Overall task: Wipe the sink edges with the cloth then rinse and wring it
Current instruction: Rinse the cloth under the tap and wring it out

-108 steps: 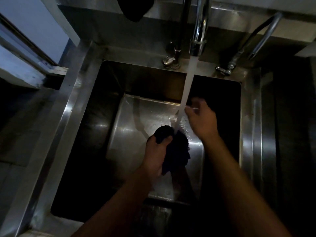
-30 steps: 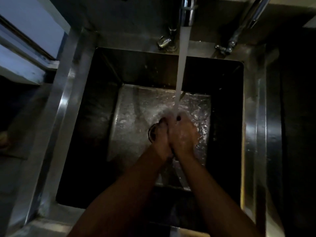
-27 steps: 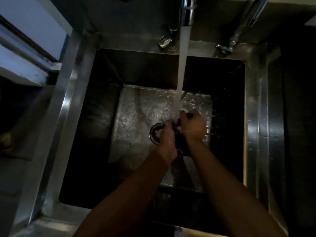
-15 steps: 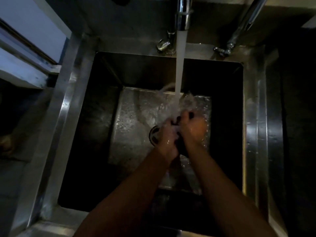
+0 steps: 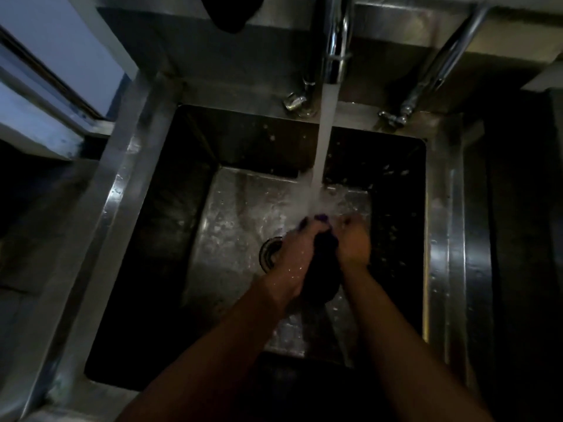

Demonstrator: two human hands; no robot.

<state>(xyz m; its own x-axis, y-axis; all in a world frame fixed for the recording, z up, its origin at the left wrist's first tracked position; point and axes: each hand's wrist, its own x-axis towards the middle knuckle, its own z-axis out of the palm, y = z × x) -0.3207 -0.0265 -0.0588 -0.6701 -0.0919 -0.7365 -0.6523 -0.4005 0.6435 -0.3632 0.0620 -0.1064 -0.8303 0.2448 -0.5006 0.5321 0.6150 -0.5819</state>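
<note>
A dark cloth (image 5: 323, 263) is bunched between my two hands over the middle of the steel sink (image 5: 128, 190). My left hand (image 5: 294, 251) grips its left side and my right hand (image 5: 353, 242) grips its right side. The tap (image 5: 333, 41) runs, and its stream (image 5: 324, 141) lands on the top of the cloth and my fingertips, splashing around them. The cloth's lower end hangs down between my wrists.
The drain (image 5: 269, 252) shows just left of my left hand. A second pipe and valve (image 5: 408, 102) stand at the back right rim. A dark item (image 5: 231, 10) hangs above the back wall. A window frame (image 5: 45, 95) lies at the left.
Earlier only my left hand held the cloth under the stream; now both hands grip it. Over the last second my hands have kept rubbing it, parting slightly so more cloth shows.
</note>
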